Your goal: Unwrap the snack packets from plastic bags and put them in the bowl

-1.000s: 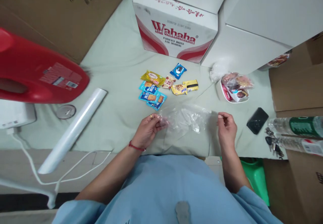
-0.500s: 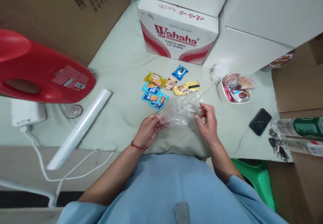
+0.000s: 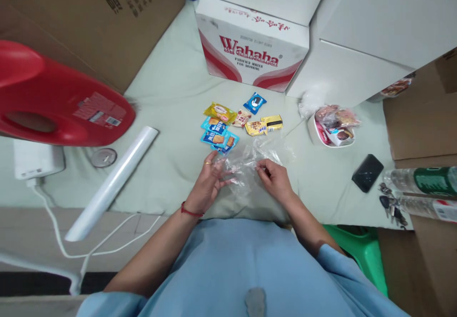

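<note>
Right hand [image 3: 275,180] moved inward; clear bag [image 3: 245,163] at fingertips.

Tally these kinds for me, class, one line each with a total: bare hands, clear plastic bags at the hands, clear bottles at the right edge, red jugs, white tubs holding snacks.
Bare hands (left hand, right hand): 2
Clear plastic bag: 1
Clear bottles: 2
Red jug: 1
White tub: 1
Total: 7

Clear bag [image 3: 246,167], its opening indistinct
</note>
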Action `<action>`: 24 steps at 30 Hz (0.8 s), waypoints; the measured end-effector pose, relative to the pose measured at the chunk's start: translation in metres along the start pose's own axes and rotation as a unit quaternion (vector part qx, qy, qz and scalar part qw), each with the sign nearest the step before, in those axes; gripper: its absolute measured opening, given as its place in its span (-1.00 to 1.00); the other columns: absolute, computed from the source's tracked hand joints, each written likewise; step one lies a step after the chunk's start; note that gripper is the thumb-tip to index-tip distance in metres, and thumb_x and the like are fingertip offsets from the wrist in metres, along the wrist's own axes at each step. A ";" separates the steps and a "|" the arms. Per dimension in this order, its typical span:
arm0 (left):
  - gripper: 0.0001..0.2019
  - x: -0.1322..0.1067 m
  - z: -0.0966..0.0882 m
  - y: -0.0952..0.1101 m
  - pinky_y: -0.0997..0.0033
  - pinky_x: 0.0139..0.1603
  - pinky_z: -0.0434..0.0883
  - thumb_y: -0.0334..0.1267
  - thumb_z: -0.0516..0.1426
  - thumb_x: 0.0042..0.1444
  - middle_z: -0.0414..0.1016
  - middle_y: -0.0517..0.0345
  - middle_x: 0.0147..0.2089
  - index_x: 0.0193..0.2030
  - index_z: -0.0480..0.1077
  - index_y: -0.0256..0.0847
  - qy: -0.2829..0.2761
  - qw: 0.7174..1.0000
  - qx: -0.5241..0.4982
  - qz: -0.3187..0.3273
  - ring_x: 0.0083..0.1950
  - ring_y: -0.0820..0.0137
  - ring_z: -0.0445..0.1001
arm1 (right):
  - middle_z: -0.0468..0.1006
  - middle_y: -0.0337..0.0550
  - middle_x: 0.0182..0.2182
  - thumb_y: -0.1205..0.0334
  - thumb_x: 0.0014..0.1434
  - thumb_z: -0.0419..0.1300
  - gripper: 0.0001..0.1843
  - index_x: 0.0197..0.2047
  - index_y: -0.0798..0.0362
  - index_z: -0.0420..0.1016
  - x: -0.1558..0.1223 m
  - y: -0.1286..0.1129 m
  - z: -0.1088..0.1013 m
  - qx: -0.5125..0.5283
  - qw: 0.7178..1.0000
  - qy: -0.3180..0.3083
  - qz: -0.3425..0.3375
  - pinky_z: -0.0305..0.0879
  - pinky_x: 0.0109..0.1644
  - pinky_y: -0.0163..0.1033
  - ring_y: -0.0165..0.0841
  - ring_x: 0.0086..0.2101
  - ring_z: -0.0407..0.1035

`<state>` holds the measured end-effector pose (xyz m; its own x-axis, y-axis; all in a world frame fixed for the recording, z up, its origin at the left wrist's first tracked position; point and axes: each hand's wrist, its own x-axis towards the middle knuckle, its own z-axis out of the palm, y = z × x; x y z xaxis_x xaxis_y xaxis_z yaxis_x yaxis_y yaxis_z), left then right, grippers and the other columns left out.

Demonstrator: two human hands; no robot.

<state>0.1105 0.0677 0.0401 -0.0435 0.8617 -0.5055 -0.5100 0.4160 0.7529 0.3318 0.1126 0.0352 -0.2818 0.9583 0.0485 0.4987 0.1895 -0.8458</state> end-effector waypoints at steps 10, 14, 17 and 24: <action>-0.13 0.011 -0.013 0.009 0.37 -0.22 0.54 -0.26 0.43 -0.17 0.51 0.04 0.07 0.31 0.21 -0.11 -0.017 0.989 0.139 -0.049 -0.26 0.41 0.60 | 0.54 -0.36 -0.48 -0.01 0.06 0.48 -0.59 -0.22 -0.01 0.39 -0.006 -0.036 -0.029 0.438 0.854 -0.055 0.276 -0.17 -0.69 -0.45 -0.62 -0.69 -0.07; -0.40 0.033 -0.031 0.042 0.50 -0.51 0.29 -0.18 0.38 -0.11 0.53 0.12 -0.09 0.11 0.36 -0.18 -0.087 0.958 0.266 -0.072 -0.50 0.54 0.40 | 0.49 -0.40 -0.50 0.11 0.00 0.54 -0.56 -0.24 0.01 0.37 0.007 -0.025 -0.077 0.502 0.793 -0.113 0.327 -0.30 -0.72 -0.54 -0.68 -0.70 -0.19; -0.55 0.053 -0.031 0.058 0.37 -0.46 0.38 -0.11 0.30 -0.02 0.53 0.10 -0.16 0.02 0.45 -0.22 -0.102 0.905 0.411 -0.036 -0.49 0.46 0.36 | 0.50 -0.37 -0.49 0.09 0.00 0.54 -0.54 -0.24 0.01 0.37 0.019 -0.015 -0.086 0.476 0.800 -0.138 0.338 -0.30 -0.71 -0.54 -0.68 -0.69 -0.17; -0.60 0.048 -0.012 0.025 -0.14 0.35 0.29 -0.28 0.13 0.23 0.44 -0.28 0.26 0.20 0.42 -0.26 0.189 0.640 0.606 0.433 0.36 -0.02 0.35 | 0.50 -0.32 -0.48 -0.05 0.02 0.42 -0.61 -0.26 0.03 0.44 0.060 0.003 -0.063 0.209 0.954 -0.085 0.195 0.02 -0.56 -0.40 -0.53 -0.59 0.12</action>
<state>0.0855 0.1163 0.0297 -0.1803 0.8854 0.4285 0.8765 -0.0531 0.4784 0.3684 0.1845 0.0690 -0.2887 0.8827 -0.3709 0.2329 -0.3110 -0.9214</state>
